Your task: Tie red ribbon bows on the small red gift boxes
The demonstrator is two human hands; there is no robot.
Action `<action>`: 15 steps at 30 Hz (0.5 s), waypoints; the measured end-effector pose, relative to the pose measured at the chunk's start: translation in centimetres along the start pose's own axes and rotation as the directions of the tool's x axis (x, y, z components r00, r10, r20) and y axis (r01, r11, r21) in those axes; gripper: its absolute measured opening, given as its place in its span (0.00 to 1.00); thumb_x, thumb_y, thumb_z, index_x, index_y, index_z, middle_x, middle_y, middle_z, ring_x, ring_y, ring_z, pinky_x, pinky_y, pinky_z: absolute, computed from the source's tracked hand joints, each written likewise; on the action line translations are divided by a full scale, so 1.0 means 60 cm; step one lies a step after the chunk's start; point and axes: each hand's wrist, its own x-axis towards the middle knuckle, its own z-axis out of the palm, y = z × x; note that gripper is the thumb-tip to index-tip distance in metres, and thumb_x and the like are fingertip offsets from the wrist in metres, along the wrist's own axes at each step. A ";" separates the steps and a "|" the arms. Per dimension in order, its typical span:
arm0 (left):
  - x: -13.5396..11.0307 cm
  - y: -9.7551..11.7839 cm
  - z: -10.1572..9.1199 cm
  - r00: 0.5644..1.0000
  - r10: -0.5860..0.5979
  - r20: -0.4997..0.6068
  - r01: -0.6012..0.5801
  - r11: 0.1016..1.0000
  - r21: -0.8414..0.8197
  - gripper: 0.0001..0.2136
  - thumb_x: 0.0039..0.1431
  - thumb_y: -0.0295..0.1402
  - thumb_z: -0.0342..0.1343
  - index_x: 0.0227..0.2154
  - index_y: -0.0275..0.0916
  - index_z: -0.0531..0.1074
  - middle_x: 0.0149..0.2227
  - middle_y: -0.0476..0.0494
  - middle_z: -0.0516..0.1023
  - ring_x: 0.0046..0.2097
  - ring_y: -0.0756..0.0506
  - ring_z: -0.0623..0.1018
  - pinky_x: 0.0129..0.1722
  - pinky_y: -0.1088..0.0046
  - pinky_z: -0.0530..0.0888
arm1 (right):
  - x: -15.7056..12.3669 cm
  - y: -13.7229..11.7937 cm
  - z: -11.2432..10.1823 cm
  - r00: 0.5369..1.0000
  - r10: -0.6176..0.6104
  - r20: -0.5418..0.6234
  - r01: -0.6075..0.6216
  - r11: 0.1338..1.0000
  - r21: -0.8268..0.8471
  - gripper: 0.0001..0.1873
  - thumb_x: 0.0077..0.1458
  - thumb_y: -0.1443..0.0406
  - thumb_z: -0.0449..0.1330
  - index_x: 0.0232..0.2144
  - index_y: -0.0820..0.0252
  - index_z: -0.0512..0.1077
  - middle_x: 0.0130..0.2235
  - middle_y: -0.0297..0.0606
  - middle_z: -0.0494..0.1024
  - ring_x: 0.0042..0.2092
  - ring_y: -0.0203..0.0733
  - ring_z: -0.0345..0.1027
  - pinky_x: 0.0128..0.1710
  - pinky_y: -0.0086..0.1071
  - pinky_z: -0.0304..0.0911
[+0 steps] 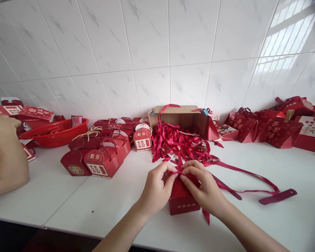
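Note:
A small red gift box (182, 201) stands on the white counter (94, 203) in front of me. My left hand (156, 189) and my right hand (203, 185) both pinch a dark red ribbon (246, 180) on top of the box, fingers pressed together. The ribbon's loose ends trail to the right across the counter. Behind the box lies a tangled pile of red ribbons (178, 143) spilling from an open cardboard box (178, 117).
Finished red gift boxes with handles (102, 157) are grouped at the left-centre. A red plastic basin (55, 133) stands further left. More red boxes (273, 129) line the right along the tiled wall. Another person's arm (7, 157) rests at the far left.

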 end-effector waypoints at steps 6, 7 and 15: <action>0.011 -0.006 0.011 1.000 0.001 -0.012 -0.001 0.999 -0.049 0.04 0.61 0.30 0.50 0.31 0.40 0.68 0.33 0.46 0.75 0.37 0.47 0.75 0.39 0.71 0.71 | 0.005 -0.008 -0.002 0.967 0.167 0.194 -0.203 0.962 0.180 0.13 0.59 0.59 0.53 0.26 0.57 0.71 0.57 0.40 0.64 0.61 0.52 0.53 0.59 0.50 0.49; 0.016 -0.007 0.012 1.000 -0.004 -0.002 0.004 0.998 -0.061 0.04 0.61 0.31 0.50 0.31 0.39 0.68 0.33 0.46 0.74 0.37 0.47 0.75 0.40 0.71 0.71 | 0.007 -0.007 -0.001 0.964 0.191 0.186 -0.231 0.946 0.228 0.14 0.58 0.58 0.53 0.25 0.57 0.71 0.57 0.40 0.65 0.61 0.52 0.53 0.59 0.49 0.50; 0.012 0.000 0.001 0.999 0.013 0.037 -0.012 0.999 -0.033 0.04 0.57 0.31 0.54 0.34 0.40 0.64 0.36 0.47 0.71 0.38 0.48 0.73 0.38 0.72 0.70 | 0.006 -0.012 0.010 0.939 0.338 0.064 -0.340 0.885 0.318 0.16 0.56 0.54 0.57 0.24 0.57 0.72 0.56 0.42 0.66 0.63 0.51 0.50 0.58 0.44 0.51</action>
